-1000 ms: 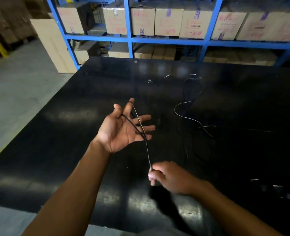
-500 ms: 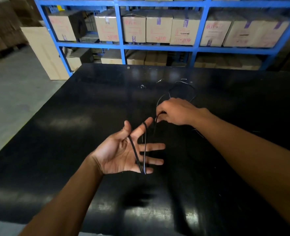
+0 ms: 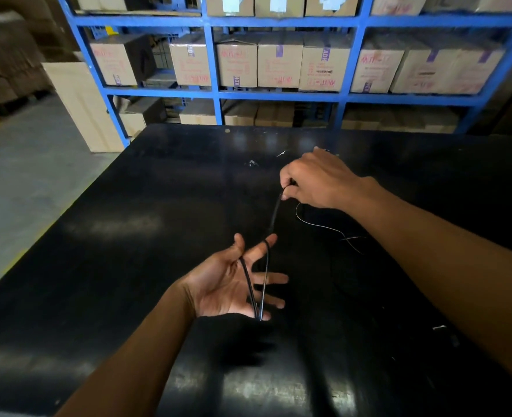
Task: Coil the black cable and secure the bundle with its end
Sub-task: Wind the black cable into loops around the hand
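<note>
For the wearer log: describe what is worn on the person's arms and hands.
Nothing worn shows. The left hand and right hand are bare, with no gloves, rings, watch or wristband visible. Both forearms are uncovered to the frame edge, with no sleeves in view.

Above a glossy black table (image 3: 104, 266), the left hand (image 3: 227, 284) lies palm-up with fingers spread, loops of black cable (image 3: 250, 281) running from between thumb and index finger down to the little finger. At its 1 o'clock the right hand (image 3: 315, 180) pinches the taut strand. At 12 o'clock stands blue shelving (image 3: 215, 91) stacked with cardboard boxes (image 3: 280, 66).
</note>
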`<state>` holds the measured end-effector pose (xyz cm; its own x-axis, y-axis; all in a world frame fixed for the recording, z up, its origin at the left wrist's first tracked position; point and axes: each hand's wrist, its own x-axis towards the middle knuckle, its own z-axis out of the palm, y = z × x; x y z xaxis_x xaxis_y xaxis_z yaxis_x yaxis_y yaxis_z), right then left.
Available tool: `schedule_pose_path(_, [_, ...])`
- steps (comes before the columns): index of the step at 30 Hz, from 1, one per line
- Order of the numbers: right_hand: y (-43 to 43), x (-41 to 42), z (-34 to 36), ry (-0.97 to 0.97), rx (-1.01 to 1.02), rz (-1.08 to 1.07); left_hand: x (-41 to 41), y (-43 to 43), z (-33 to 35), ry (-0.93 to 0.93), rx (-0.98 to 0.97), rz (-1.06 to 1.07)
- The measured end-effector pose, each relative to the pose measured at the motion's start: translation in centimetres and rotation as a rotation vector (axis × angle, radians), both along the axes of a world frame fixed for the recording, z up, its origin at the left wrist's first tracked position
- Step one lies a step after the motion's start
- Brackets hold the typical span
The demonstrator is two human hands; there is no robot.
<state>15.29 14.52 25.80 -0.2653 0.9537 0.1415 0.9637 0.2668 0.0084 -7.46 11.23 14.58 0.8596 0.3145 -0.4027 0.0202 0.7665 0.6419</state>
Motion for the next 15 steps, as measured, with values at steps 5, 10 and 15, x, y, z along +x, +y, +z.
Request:
schedule_pose_path(5, [-2.0, -1.8, 1.2, 0.073, 0.063, 0.005, -0.2, 2.3, 0.3, 0.076, 0.006, 0.226])
schedule_pose_path(10, [-3.1, -2.8, 0.7, 0.275, -0.015, -0.053, -0.2, 4.6, 1.7, 0.098, 0.030, 0.407])
schedule_pose_path(15, [-5.3, -3.9, -0.8, 0.435, -0.263, -0.102, 0.1, 6.6, 3.0, 0.046, 0.049, 0.510])
